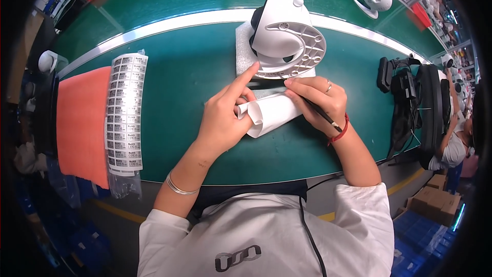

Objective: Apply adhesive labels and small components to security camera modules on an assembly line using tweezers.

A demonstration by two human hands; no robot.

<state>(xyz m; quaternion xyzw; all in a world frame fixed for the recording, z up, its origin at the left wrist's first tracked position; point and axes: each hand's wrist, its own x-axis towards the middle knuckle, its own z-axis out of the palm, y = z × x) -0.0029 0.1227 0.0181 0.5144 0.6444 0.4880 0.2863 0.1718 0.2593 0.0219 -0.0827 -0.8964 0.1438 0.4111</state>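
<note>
Some curled white paper (pixel 274 114) is held by the half-closed left hand (pixel 221 115), a slim dark tool (pixel 321 112) by the pinching right hand (pixel 325 97), near the white plastic device (pixel 284 13).

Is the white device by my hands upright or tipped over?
Tipped: the white device shows its ribbed underside turned toward you, not down.

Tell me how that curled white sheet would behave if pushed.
The curled white sheet would probably flex easily, since it bends into a loose roll at the left hand. It looks light, judging by its thin edges. Its rounded side suggests it might roll or unfurl.
</note>
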